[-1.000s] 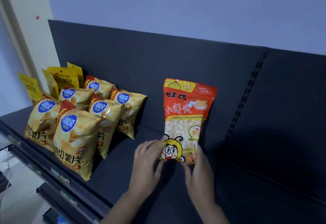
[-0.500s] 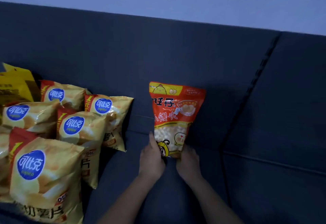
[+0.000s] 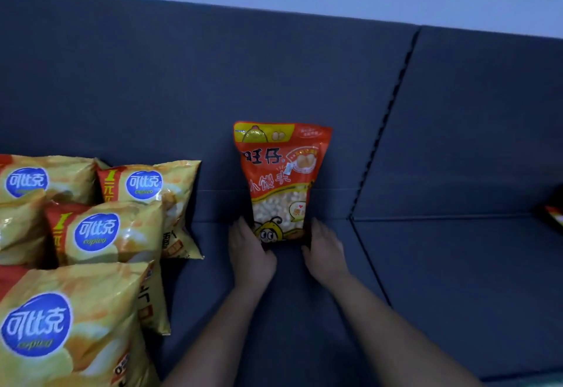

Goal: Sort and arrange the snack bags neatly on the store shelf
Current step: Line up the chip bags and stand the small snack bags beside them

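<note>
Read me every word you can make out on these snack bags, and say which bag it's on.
"可比克" over "copico": blue oval on the yellow chip bags.
"旺仔" and "小馒头": front of the orange-red bag.
"原": speech bubble on that bag.
Smaller print on both: too blurred to read.

"可比克 capico" on the yellow chip bags (image 3: 97,231), "旺仔 小馒头" on the orange-red bag (image 3: 280,179)

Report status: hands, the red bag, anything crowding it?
Left hand and right hand open, flanking red bag at its base. Bag upright against shelf back. Yellow chip bags left of it, apart; nothing in the way.
</note>
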A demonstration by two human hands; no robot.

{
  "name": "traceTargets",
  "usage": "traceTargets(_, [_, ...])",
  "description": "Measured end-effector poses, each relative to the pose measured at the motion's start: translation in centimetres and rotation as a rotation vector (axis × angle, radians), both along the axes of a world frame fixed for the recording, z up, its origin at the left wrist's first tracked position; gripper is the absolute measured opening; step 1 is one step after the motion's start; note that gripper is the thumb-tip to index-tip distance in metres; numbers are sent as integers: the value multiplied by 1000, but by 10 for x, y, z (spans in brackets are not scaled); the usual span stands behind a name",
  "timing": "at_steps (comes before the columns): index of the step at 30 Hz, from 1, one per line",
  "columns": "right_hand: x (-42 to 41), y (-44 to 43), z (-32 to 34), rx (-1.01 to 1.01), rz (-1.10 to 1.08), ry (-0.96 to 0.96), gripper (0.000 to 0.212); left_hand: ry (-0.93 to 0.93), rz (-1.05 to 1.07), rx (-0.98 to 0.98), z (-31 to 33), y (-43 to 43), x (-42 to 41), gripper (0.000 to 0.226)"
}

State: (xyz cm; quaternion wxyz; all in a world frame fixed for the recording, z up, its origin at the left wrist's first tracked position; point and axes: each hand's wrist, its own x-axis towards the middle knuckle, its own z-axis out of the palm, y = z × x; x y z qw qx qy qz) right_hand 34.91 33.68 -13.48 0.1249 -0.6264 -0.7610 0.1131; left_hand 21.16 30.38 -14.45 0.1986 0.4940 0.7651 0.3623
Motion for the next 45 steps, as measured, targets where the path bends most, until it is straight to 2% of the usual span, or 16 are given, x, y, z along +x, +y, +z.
traceTargets(3, [21, -21, 0, -41, -3, 26, 65, 82, 62, 55, 12, -27, 14, 85])
traceTargets(6, [53, -41, 7, -50, 36, 116, 62, 222, 12, 214, 26, -46, 42, 72])
traceTargets(8, [84, -53, 15, -31, 66, 153, 57, 297, -208, 253, 32, -50, 67, 63])
traceTargets(10, [125, -66, 27, -24, 66, 148, 56, 381, -489, 172, 37, -51, 98, 58])
traceTargets(12, [175, -81, 39, -13, 22, 92, 57, 422, -674, 107, 40, -51, 133, 52])
traceTargets(16, [290, -117, 62, 20, -139, -40, 60, 463, -851, 88, 45, -48, 228, 40])
traceTargets(21, [434, -173, 81, -12, -341, -87, 65, 528, -1004, 112, 63, -60, 376, 65])
traceTargets(25, [529, -209, 82, 14, -487, -102, 65, 375, -1117, 51, 75, -63, 473, 70])
traceTargets(30, [598, -203, 79, 34, -505, -116, 60, 173, -1088, -72, 80, -50, 542, 76])
traceTargets(33, [621, -179, 74, 80, -493, -87, 61, 114, -1035, -86, 78, -37, 569, 78])
traceTargets(37, [647, -134, 70, 133, -467, -76, 65, 48, -1016, -51, 80, -7, 599, 64])
traceTargets(39, [658, -105, 72, 182, -428, -123, 68, -10, -1008, -24, 80, 12, 614, 61])
traceTargets(45, [661, -19, 74, 276, -233, -317, 86, -97, -923, -19, 68, 67, 654, 76])
